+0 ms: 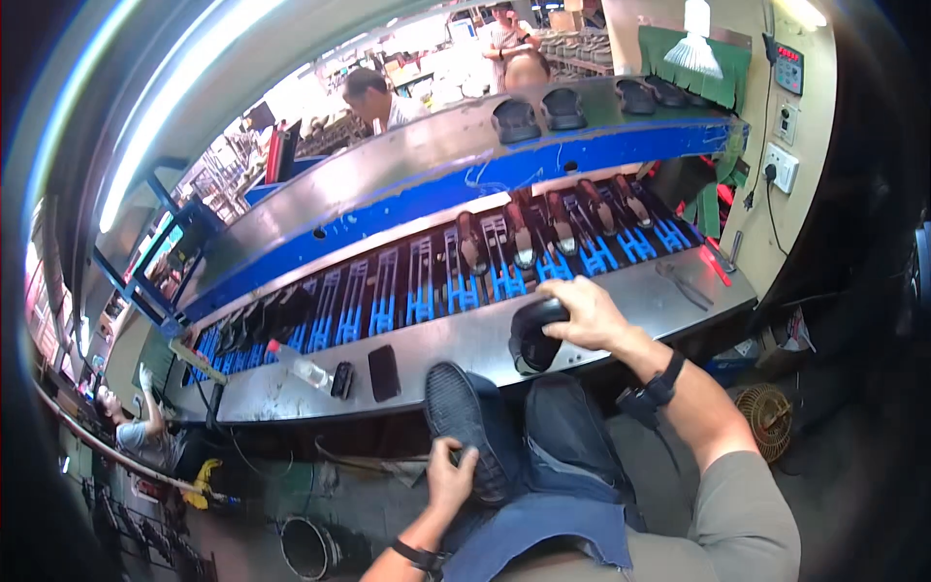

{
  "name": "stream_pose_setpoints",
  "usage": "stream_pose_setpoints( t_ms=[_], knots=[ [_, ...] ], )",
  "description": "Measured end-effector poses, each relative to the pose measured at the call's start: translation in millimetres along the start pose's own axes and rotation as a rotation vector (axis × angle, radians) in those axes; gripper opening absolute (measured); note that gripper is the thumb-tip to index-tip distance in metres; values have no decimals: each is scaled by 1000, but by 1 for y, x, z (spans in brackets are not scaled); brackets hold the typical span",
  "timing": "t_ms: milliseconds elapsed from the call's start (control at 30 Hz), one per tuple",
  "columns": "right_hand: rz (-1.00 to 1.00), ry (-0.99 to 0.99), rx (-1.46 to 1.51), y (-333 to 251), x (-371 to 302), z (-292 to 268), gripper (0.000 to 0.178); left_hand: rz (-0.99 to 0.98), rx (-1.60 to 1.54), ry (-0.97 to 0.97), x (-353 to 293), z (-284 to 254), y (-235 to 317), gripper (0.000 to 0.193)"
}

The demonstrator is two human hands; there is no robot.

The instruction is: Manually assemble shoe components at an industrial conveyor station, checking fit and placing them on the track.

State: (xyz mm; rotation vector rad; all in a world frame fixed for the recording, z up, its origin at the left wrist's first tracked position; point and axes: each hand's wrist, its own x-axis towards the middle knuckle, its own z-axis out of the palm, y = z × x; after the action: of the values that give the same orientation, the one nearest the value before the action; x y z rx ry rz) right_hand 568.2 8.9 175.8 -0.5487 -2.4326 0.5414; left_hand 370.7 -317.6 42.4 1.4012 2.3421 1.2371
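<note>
Mid-frame, our right hand clamps the black shoe; slackening could topple it; left hand at sole, finger closure unclear

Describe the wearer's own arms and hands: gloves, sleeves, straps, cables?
No gloves visible on the left hand or right hand. The left wrist has a narrow black band. The right wrist has a wider black strap with a bulky dark attachment; can't confirm a cable. The right sleeve is short, grey-olive and plain; left sleeve not visible.
</note>
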Motion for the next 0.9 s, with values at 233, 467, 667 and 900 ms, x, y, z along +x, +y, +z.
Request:
stream_pose_setpoints(
  t_ms=[233, 467, 667, 900],
  knots=[
    [232, 126, 1024, -26, -68, 2, 60, -321, 182, -259, 30, -21, -8, 114],
    [471, 48, 1383, -50, -126, 72, 57, -224, -399, -226, 142, 24, -90, 47],
    [1004, -106, 1880, -33, -220, 117, 84, -411, -1571, -669, 123, -62, -3, 72],
    [1083, 7, 1960, -17, -208, 136, 99, -419, -1457, -435, 91, -92, 14, 80]
  ],
)
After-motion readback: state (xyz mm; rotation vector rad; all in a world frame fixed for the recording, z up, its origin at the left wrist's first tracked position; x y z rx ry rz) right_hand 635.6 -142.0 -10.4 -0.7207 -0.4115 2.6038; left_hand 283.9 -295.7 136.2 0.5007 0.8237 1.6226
